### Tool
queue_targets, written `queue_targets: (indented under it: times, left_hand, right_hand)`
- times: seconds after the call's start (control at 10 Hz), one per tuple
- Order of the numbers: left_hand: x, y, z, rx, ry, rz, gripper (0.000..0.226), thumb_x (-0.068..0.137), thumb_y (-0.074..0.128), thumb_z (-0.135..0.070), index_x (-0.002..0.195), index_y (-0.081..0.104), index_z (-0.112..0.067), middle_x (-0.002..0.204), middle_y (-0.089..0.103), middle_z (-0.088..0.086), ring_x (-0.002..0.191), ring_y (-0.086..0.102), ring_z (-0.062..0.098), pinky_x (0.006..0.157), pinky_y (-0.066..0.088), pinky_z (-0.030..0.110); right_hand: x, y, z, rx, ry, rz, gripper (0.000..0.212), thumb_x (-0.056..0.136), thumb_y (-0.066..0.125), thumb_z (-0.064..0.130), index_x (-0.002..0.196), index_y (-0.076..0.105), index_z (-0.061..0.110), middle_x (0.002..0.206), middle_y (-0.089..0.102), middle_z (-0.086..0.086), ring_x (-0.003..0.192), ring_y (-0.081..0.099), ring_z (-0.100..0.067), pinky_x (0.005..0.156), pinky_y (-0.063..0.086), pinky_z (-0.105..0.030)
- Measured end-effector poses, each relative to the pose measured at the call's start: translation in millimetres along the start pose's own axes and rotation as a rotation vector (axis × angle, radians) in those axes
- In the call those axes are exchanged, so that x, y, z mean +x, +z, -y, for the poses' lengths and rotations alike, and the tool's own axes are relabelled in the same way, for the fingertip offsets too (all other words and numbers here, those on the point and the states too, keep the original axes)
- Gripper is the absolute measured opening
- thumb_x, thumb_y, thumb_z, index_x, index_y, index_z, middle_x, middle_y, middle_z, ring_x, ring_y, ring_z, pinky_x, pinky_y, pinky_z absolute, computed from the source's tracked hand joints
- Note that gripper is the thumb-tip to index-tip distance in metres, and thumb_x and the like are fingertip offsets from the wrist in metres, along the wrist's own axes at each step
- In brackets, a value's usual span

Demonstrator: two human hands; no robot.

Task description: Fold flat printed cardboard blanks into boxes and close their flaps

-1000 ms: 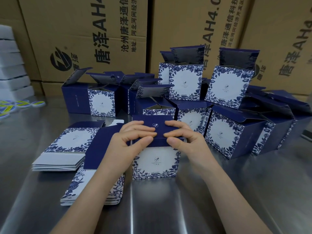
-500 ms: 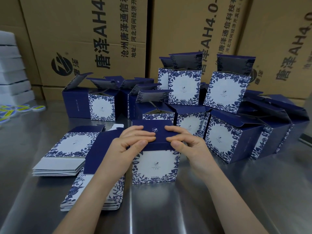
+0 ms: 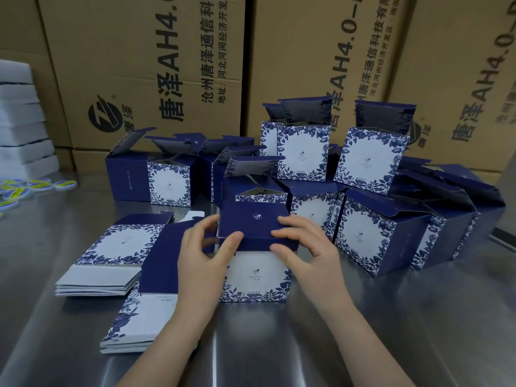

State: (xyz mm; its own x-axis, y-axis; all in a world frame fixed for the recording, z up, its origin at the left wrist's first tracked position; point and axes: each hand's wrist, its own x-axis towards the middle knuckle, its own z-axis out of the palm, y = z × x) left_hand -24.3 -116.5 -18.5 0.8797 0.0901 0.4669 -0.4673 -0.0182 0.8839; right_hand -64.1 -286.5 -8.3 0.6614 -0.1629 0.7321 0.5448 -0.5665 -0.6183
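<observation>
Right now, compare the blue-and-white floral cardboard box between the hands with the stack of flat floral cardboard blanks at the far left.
The box stands folded into a cube; the stack of blanks lies flat on the steel table. The box's navy top flap is down; the blanks are unfolded. The left hand and right hand hold the box; no hand touches the stack. Both share the blue floral border.

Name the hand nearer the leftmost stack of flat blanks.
Left. The left hand holds the left side of the box, just right of the stack of flat blanks; the right hand holds the box's right side, farther off.
</observation>
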Motion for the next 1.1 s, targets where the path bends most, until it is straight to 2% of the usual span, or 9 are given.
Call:
queue_targets:
  times: [0.1, 0.2, 0.4, 0.6, 0.7, 0.8, 0.9, 1.0, 1.1]
  left_hand:
    - [-6, 6, 0, 0.02, -0.007, 0.053, 0.042, 0.07, 0.066, -0.054, 0.111, 0.06, -0.046, 0.111, 0.064, -0.015, 0.099, 0.06, -0.008, 0.084, 0.049, 0.019]
    - [-12, 12, 2, 0.025, 0.018, 0.153, 0.04, 0.085, 0.071, -0.026, 0.118, 0.059, -0.045, 0.117, 0.068, -0.014, 0.107, 0.062, -0.005, 0.093, 0.05, 0.019]
    - [-23, 28, 10, 0.173, 0.064, 0.555, 0.066, 0.098, 0.056, -0.011, 0.143, 0.024, -0.047, 0.15, 0.03, -0.029, 0.134, 0.022, -0.023, 0.116, 0.022, 0.014]
    - [-26, 29, 24, 0.336, 0.057, 0.744, 0.048, 0.098, 0.057, -0.019, 0.144, 0.048, -0.027, 0.141, 0.041, -0.026, 0.111, 0.025, -0.04, 0.097, 0.02, -0.007]
    - [-25, 28, 24, 0.373, 0.054, 0.722, 0.034, 0.097, 0.057, -0.022, 0.129, 0.064, -0.028, 0.127, 0.065, -0.015, 0.109, 0.055, -0.019, 0.1, 0.041, 0.009]
    - [-25, 24, 14, 0.416, 0.067, 0.741, 0.023, 0.097, 0.056, -0.024, 0.11, 0.073, -0.03, 0.083, 0.072, -0.019, 0.082, 0.066, 0.002, 0.085, 0.052, 0.023]
    - [-27, 19, -1, 0.468, 0.136, 0.769, 0.018, 0.097, 0.052, -0.028, 0.1, 0.07, -0.032, 0.06, 0.061, -0.02, 0.062, 0.057, 0.005, 0.067, 0.048, 0.024]
    - [-46, 15, -20, 0.475, 0.218, 0.752, 0.014, 0.095, 0.051, -0.033, 0.098, 0.064, -0.031, 0.058, 0.055, -0.024, 0.063, 0.049, 0.009, 0.058, 0.034, 0.015]
    - [-67, 11, -38, 0.429, 0.129, 0.927, 0.03, 0.087, 0.039, -0.051, 0.105, 0.056, -0.034, 0.069, 0.054, -0.015, 0.063, 0.045, 0.005, 0.065, 0.034, 0.011]
  right_hand:
    - [-2, -7, -2, -0.121, -0.068, -0.082, 0.014, 0.08, 0.074, 0.011, 0.092, 0.074, 0.018, 0.108, 0.067, 0.011, 0.114, 0.056, -0.008, 0.102, 0.04, -0.024]
    - [-3, -23, -5, -0.296, -0.13, -0.108, 0.02, 0.082, 0.068, 0.009, 0.1, 0.074, 0.015, 0.105, 0.066, 0.006, 0.106, 0.056, -0.008, 0.1, 0.039, -0.017]
    - [-2, -54, -11, -0.57, -0.139, -0.1, 0.024, 0.079, 0.072, -0.007, 0.097, 0.077, 0.008, 0.102, 0.068, -0.006, 0.099, 0.062, -0.023, 0.091, 0.044, -0.025]
    - [16, -73, -28, -0.844, -0.119, -0.129, 0.022, 0.076, 0.077, -0.003, 0.093, 0.077, 0.011, 0.096, 0.073, -0.006, 0.094, 0.067, -0.029, 0.092, 0.039, -0.048]
    - [23, -77, -39, -0.949, -0.103, -0.158, 0.025, 0.075, 0.078, -0.002, 0.093, 0.076, 0.015, 0.093, 0.074, 0.0, 0.093, 0.066, -0.029, 0.088, 0.028, -0.046]
    - [30, -80, -45, -1.004, -0.084, -0.145, 0.026, 0.075, 0.078, -0.002, 0.093, 0.075, 0.016, 0.084, 0.074, 0.001, 0.087, 0.063, -0.03, 0.082, 0.024, -0.04]
    - [35, -86, -44, -1.046, -0.038, -0.086, 0.024, 0.079, 0.075, 0.0, 0.096, 0.075, 0.017, 0.087, 0.074, 0.0, 0.09, 0.06, -0.031, 0.081, 0.023, -0.04]
    - [39, -91, -35, -1.078, 0.042, 0.039, 0.029, 0.088, 0.063, 0.006, 0.11, 0.073, 0.023, 0.118, 0.069, 0.001, 0.109, 0.055, -0.03, 0.087, 0.024, -0.042]
    - [42, -102, -5, -0.856, 0.013, -0.066, 0.038, 0.087, 0.058, 0.001, 0.112, 0.072, 0.026, 0.122, 0.066, 0.002, 0.115, 0.055, -0.023, 0.09, 0.028, -0.037]
